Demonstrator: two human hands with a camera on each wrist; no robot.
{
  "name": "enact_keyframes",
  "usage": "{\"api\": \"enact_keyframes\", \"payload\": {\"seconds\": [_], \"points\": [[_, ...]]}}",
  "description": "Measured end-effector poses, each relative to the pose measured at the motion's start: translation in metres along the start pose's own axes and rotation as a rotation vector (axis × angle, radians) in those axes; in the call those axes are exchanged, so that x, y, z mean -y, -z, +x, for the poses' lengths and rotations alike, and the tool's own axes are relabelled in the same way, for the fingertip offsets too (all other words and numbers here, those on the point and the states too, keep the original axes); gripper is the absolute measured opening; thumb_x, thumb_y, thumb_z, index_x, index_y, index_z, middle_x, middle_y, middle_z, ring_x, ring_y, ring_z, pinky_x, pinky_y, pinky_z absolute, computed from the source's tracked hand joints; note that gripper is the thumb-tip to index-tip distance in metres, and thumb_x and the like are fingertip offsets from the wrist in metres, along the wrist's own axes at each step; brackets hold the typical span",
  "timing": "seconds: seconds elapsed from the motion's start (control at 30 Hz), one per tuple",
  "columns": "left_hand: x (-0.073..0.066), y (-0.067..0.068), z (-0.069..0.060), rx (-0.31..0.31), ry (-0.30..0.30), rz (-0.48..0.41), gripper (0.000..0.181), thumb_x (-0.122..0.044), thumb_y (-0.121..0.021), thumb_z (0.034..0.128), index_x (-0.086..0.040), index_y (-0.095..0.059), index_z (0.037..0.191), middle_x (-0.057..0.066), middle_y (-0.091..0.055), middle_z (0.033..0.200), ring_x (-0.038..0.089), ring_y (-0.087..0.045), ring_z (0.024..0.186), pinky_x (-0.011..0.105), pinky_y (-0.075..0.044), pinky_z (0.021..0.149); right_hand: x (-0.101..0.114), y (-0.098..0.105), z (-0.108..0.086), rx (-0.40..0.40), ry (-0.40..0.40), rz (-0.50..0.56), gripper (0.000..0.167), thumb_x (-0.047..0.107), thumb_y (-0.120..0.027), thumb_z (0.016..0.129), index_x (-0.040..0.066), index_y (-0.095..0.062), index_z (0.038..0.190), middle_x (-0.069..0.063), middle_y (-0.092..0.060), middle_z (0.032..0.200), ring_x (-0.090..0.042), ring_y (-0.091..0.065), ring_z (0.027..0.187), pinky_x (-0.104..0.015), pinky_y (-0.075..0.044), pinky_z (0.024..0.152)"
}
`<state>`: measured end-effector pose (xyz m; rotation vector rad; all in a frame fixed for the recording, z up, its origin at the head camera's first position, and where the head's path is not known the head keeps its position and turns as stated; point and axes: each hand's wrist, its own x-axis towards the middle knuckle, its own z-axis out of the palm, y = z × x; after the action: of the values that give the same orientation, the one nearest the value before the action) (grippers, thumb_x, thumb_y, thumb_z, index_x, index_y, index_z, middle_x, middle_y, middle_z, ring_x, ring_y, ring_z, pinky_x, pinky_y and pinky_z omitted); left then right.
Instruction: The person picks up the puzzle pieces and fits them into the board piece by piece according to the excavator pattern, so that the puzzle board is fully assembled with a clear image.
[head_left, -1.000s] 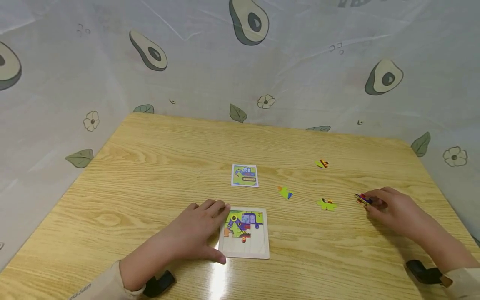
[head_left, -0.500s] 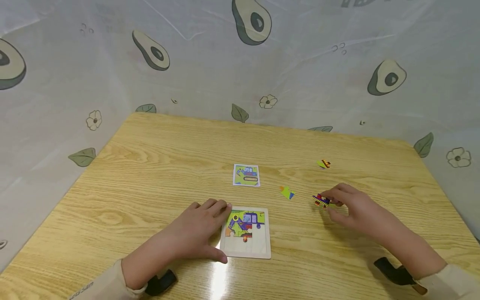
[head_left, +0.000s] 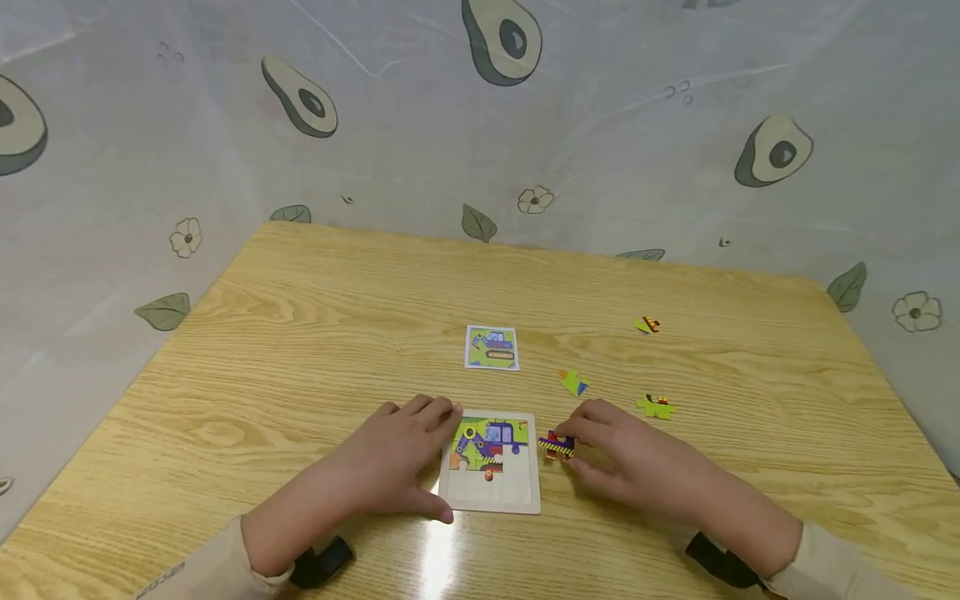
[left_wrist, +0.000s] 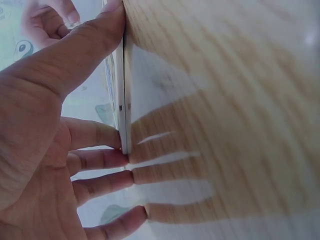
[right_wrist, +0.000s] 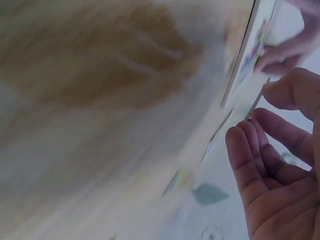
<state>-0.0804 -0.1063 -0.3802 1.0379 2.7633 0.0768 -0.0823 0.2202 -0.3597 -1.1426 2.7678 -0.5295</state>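
A square puzzle tray point(head_left: 495, 492), its upper part filled with excavator pieces, lies in front of the person. The left hand point(head_left: 390, 458) rests at its left side, thumb and fingers spread along the edge; the left wrist view shows the thumb and fingertips touching the tray's side point(left_wrist: 120, 90). Just right of the tray, the right hand point(head_left: 637, 458) pinches a purple, red and yellow-striped puzzle piece point(head_left: 557, 446) between thumb and fingers. In the right wrist view this piece point(right_wrist: 256, 102) appears edge-on, off the table.
A small picture card point(head_left: 492, 347) lies behind the tray. Loose pieces lie to the right: a green-orange-blue one point(head_left: 573, 382), a green one with a dark curve point(head_left: 656, 407) and a green-red one point(head_left: 647, 325). A patterned cloth point(head_left: 420, 125) hangs behind the table.
The right hand has carried the striped piece leftward from the table's right side, over the green piece, to beside the tray. The left hand has stayed at the tray's edge.
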Motion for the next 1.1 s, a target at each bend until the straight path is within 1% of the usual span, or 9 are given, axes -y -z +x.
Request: {"api": "enact_keyframes", "payload": {"seconds": [0.13,0.3,0.57,0.73,0.93,1.1], "points": [[0.001,0.000,0.000,0.007,0.007,-0.010,0.115,-0.080,-0.073,0.0754,-0.007,-0.042,0.160,0.006,-0.050,0.156,0.026,-0.048,0.142,0.051,-0.050,0.102,0.012,-0.007,0.010,0.030,0.044,-0.004,0.024,0.019,-0.072,0.098,0.016,-0.072,0.121,0.005,-0.064,0.112,-0.003,-0.056,0.093,-0.022,-0.054,0.077],[0.001,-0.001,-0.001,0.003,0.010,-0.015,0.115,-0.080,-0.073,0.0754,-0.008,-0.043,0.160,0.005,-0.050,0.156,0.026,-0.048,0.142,0.050,-0.050,0.102,0.022,-0.013,0.019,0.059,0.070,-0.005,0.023,0.020,-0.071,0.099,0.017,-0.073,0.122,0.004,-0.062,0.112,-0.003,-0.056,0.094,-0.020,-0.053,0.076],[0.001,-0.002,-0.001,-0.018,-0.001,0.000,0.115,-0.081,-0.072,0.0754,-0.008,-0.044,0.159,0.005,-0.052,0.153,0.025,-0.050,0.140,0.050,-0.051,0.100,0.024,-0.023,0.027,0.048,0.176,-0.107,0.026,0.014,-0.071,0.096,0.012,-0.073,0.121,0.002,-0.062,0.110,-0.005,-0.059,0.094,-0.019,-0.053,0.076],[0.001,-0.001,-0.001,-0.013,-0.001,0.008,0.115,-0.081,-0.072,0.0752,-0.007,-0.044,0.159,0.004,-0.051,0.153,0.024,-0.050,0.140,0.049,-0.051,0.100,0.024,-0.026,0.029,0.036,0.198,-0.153,0.027,0.014,-0.071,0.095,0.012,-0.072,0.123,0.002,-0.062,0.111,-0.007,-0.060,0.097,-0.020,-0.055,0.079],[0.001,0.000,-0.001,-0.014,0.000,0.007,0.115,-0.081,-0.073,0.0749,-0.007,-0.045,0.158,0.004,-0.052,0.152,0.024,-0.050,0.139,0.049,-0.051,0.099,0.024,-0.029,0.031,-0.014,0.234,-0.207,0.026,0.014,-0.074,0.093,0.012,-0.073,0.119,0.002,-0.060,0.105,-0.007,-0.059,0.094,-0.019,-0.054,0.077],[0.000,-0.001,0.000,-0.019,-0.001,0.010,0.115,-0.080,-0.073,0.0746,-0.007,-0.045,0.158,0.004,-0.052,0.151,0.024,-0.051,0.138,0.049,-0.052,0.098,0.024,-0.027,0.031,0.002,0.225,-0.209,0.026,0.015,-0.073,0.095,0.012,-0.073,0.120,0.002,-0.061,0.106,-0.007,-0.059,0.095,-0.019,-0.054,0.077]]}}
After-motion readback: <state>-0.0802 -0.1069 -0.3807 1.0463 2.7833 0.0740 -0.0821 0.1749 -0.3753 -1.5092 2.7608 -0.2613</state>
